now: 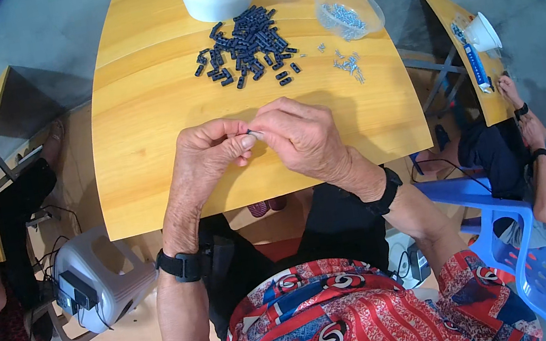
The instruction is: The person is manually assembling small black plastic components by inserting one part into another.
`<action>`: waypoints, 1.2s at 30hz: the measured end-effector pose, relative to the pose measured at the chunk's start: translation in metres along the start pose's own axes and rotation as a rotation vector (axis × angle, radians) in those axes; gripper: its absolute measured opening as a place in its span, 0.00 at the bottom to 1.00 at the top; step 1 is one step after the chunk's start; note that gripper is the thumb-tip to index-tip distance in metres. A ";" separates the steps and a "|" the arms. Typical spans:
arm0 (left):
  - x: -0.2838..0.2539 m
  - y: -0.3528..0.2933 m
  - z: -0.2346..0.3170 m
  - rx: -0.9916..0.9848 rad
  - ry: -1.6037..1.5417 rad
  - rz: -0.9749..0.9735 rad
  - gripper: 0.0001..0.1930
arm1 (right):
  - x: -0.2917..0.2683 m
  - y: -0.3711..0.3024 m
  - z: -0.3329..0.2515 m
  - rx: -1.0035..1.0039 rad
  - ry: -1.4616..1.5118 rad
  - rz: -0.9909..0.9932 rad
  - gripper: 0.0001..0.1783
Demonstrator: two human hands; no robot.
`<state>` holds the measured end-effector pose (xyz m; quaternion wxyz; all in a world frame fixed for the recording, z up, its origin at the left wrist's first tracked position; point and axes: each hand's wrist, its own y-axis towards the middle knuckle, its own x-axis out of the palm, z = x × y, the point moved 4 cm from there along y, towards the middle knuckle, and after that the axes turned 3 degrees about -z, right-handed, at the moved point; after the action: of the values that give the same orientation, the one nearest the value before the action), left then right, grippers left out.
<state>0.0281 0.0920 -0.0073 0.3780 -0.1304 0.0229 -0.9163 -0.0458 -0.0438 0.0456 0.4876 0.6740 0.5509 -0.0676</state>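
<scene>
over the table (156,118), the left hand (212,146) and right hand (303,135) meet, fingertips pinched on a small dark piece (251,131); mostly hidden, its long axis seems to slant rightward, slightly toward the wearer.

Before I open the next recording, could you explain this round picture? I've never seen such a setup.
No machine here: a person works with a bare left hand and right hand. The one view comes from a fisheye camera on their head, looking down, so straight edges bend. On the wooden table lie a pile of small black parts and silvery pieces; a clear bowl holds more, and two white tubs stand beyond. The hands hold a small dark piece between them, its details unclear.
</scene>
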 end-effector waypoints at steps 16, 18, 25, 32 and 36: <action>0.002 0.000 -0.009 0.090 0.052 0.078 0.07 | -0.044 0.029 0.068 0.299 -0.094 -0.104 0.06; 0.002 0.000 -0.010 0.087 0.067 0.087 0.07 | -0.049 0.041 0.081 0.349 -0.118 -0.159 0.06; 0.004 0.000 -0.008 0.073 0.104 0.102 0.06 | -0.025 0.072 0.107 0.150 -0.352 -0.325 0.08; 0.006 -0.002 -0.003 0.054 0.142 0.116 0.06 | -0.004 0.078 0.121 0.200 -0.458 -0.396 0.07; 0.005 -0.002 -0.006 0.044 0.141 0.126 0.06 | -0.003 0.078 0.120 0.130 -0.491 -0.405 0.07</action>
<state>0.0223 0.0898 -0.0115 0.4350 -0.0556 0.0374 -0.8979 0.0699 -0.1269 0.0314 0.5384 0.5440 0.5342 -0.3589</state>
